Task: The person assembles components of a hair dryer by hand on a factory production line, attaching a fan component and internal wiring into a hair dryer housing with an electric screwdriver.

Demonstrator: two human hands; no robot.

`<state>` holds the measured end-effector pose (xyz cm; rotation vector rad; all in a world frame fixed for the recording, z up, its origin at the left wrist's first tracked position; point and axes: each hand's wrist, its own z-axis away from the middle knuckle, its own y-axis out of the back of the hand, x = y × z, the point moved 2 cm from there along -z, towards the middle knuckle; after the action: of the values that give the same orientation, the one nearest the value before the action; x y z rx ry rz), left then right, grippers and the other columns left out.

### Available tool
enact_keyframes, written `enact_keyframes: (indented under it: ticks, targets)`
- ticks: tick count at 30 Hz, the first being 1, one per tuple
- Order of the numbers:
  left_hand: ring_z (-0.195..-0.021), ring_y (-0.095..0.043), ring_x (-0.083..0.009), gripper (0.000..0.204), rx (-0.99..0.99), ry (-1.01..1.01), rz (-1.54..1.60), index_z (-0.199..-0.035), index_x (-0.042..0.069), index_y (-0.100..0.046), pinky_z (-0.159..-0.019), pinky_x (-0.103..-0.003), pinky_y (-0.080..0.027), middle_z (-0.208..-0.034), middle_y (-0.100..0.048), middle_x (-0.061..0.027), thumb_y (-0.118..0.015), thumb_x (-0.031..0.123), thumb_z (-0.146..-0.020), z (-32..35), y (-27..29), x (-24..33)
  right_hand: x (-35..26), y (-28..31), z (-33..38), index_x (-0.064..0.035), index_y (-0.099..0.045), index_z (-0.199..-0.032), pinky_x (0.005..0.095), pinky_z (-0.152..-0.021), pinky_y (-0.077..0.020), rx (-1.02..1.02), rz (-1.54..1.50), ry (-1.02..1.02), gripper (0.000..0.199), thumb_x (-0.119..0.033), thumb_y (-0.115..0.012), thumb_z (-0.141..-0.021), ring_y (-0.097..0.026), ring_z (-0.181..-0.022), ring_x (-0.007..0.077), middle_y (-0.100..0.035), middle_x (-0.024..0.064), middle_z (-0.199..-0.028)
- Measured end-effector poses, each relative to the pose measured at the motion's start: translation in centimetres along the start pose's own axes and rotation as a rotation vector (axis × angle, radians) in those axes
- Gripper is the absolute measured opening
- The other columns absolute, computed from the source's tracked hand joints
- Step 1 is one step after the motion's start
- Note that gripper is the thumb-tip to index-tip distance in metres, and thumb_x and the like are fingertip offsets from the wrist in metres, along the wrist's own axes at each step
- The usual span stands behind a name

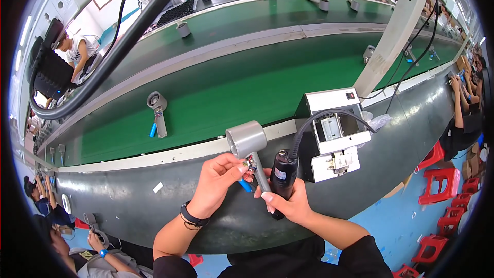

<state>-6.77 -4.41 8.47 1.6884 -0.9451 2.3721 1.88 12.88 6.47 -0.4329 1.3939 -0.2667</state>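
A grey hair-dryer-shaped housing (pixel 247 138), a round barrel on a slim handle, is held above the dark worktop in front of me. My left hand (pixel 220 179) pinches a small circuit board (pixel 250 164) with wires at the upper part of the handle. Below those fingers hangs a blue cylindrical cell (pixel 245 185). My right hand (pixel 289 203) is closed around a black corded electric screwdriver (pixel 283 175), its cable end upward. The right thumb also presses on the lower end of the handle. The screwdriver's tip cannot be made out.
A black-and-white bench machine (pixel 334 134) stands right of my hands, the screwdriver's cord arcing before it. Beyond the worktop runs a green conveyor (pixel 216 98) carrying another housing (pixel 157 104) with a blue cell. A pale post (pixel 393 36) rises at right. People work nearby; red stools (pixel 440 186) stand right.
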Motion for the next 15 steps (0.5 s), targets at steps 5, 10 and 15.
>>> enact_keyframes:
  ticks: [5,10,15]
  targets:
    - [-0.09,-0.063,-0.0126,0.014,-0.017,-0.055,-0.124,-0.108,0.001,-0.061,-0.081,-0.03,-0.051,-0.101,-0.067,-0.0056,-0.062,0.011,-0.098,0.0,-0.3,0.0,0.0,0.0,-0.1,0.0073,-0.044,-0.133,0.0262,-0.058,-0.0498,-0.017,0.005,-0.016,0.048,-0.008,-0.063,-0.091,-0.057,-0.061,0.0096,-0.067,0.0165,-0.101]
    - [-0.093,-0.061,-0.014,0.023,0.013,-0.056,-0.103,-0.118,0.0,-0.06,-0.082,-0.031,-0.05,-0.105,-0.066,-0.0065,-0.057,0.014,-0.101,-0.2,-1.4,-0.4,0.4,0.0,-0.1,0.0053,-0.042,-0.132,0.0272,-0.058,-0.0497,-0.032,-0.056,-0.031,0.048,-0.01,-0.063,-0.092,-0.057,-0.059,0.0105,-0.066,0.0195,-0.103]
    - [-0.097,-0.064,-0.0209,0.025,-0.083,0.072,0.051,-0.12,0.0,-0.062,-0.086,-0.035,-0.051,-0.111,-0.066,-0.0106,-0.055,0.015,-0.101,0.2,-1.2,-0.1,0.7,0.2,-0.3,0.0049,-0.042,-0.133,0.0277,-0.058,-0.0497,-0.107,-0.135,-0.077,0.05,-0.015,-0.064,-0.092,-0.057,-0.059,0.0114,-0.065,0.0208,-0.101]
